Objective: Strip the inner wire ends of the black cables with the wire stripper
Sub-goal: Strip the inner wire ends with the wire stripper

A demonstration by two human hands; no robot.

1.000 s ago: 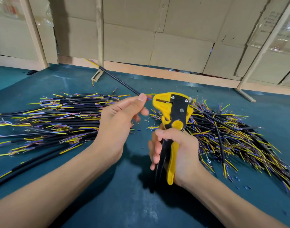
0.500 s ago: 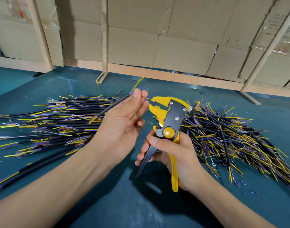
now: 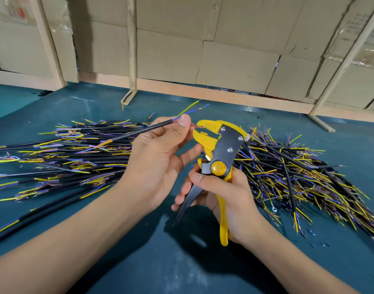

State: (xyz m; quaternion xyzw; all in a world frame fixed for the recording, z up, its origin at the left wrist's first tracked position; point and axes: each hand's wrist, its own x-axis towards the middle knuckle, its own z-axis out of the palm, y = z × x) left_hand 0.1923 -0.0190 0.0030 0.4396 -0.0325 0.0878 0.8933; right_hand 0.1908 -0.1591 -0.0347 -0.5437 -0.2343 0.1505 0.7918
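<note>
While the left hand (image 3: pixel 158 158) is pinching a smooth black sheathed cable (image 3: pixel 139 132) between thumb and fingertips, its yellow and blue inner wires (image 3: pixel 189 109) are fanning out beyond the thumb and one thin strand is reaching into the tool's head just right of it. The right hand (image 3: pixel 222 194) is curling around the handles of a yellow plastic and dark metal wire stripper (image 3: pixel 219 153), handles spread apart. Left of the left hand is lying a loose heap of black cables (image 3: pixel 61 149); right of the right hand, a bristly pile (image 3: pixel 298 177), all on teal matting (image 3: pixel 160 262).
</note>
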